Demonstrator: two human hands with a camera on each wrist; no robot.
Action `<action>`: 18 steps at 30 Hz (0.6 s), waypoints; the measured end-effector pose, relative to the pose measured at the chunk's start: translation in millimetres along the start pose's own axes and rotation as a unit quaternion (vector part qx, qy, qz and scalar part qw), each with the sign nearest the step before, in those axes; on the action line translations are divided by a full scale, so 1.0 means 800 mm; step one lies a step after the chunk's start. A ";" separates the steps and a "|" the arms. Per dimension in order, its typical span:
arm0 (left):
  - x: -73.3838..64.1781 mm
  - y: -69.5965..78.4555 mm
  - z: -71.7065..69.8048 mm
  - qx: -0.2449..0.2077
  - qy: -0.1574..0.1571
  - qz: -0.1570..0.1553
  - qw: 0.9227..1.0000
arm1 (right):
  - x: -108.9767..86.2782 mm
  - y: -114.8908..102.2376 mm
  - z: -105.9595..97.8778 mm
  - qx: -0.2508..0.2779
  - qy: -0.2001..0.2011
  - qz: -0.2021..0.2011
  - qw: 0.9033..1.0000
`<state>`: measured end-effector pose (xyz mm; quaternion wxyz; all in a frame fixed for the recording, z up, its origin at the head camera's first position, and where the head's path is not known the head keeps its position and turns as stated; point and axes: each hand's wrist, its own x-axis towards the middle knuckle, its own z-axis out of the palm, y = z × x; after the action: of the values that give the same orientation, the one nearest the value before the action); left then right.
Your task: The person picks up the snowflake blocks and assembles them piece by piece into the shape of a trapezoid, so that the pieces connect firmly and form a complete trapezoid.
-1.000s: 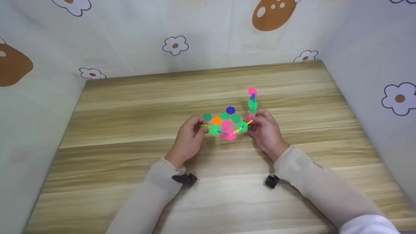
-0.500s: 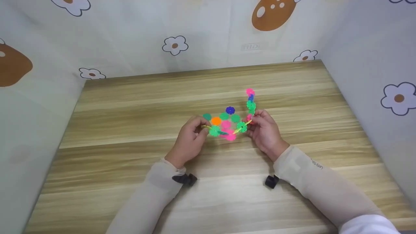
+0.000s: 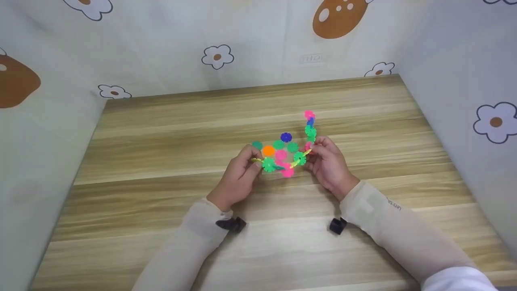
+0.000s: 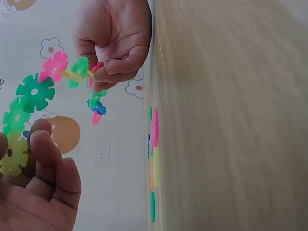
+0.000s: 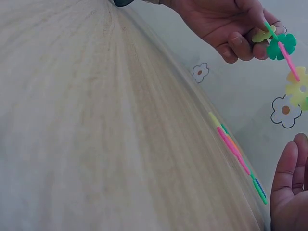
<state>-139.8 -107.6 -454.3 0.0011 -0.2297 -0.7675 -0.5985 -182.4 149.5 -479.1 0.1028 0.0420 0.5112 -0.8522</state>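
A chain of interlocking plastic snowflake discs [image 3: 299, 158] in green, pink, yellow and blue sags between the two hands, raised above the table. My left hand [image 3: 237, 176] pinches the yellow disc [image 4: 14, 156] at its left end, thumb against fingers. Beside that one come a light green disc [image 4: 17, 114], a darker green disc [image 4: 34, 92] and a pink disc [image 4: 54, 66]. My right hand [image 3: 333, 167] pinches the chain farther along, near a pink disc [image 3: 308, 146]. Beyond those fingers, a free stretch with a green disc [image 3: 310, 131] ends in a pink disc [image 3: 309, 114].
Several loose discs lie flat on the wooden table [image 3: 161, 226] behind the chain: an orange disc [image 3: 268, 150], a dark blue disc [image 3: 286, 137], a pink disc [image 3: 280, 154] and green discs [image 3: 293, 146]. Cloth walls [image 3: 258, 24] with printed flowers border the table at the back and sides.
The chain's free far end has swung slightly left. My left hand has shifted a little to the right, and the left part of the chain sits slightly lower in view. Both grips stay.
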 end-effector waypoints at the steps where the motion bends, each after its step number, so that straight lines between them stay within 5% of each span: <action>1: 0.000 0.000 0.000 -0.003 -0.003 0.003 1.000 | 0.000 0.000 0.000 -0.002 0.000 0.000 1.000; 6: -0.001 0.000 0.000 0.006 -0.025 0.017 1.000 | 0.000 0.001 0.001 -0.011 0.001 -0.004 1.000; 18: -0.004 0.002 -0.001 0.011 -0.036 -0.009 0.999 | 0.001 0.001 0.000 -0.019 0.000 0.001 1.000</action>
<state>-136.5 -108.7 -453.3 -0.0292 -0.2436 -0.7757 -0.5815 -182.6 149.1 -480.3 0.1044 0.0402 0.5269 -0.8425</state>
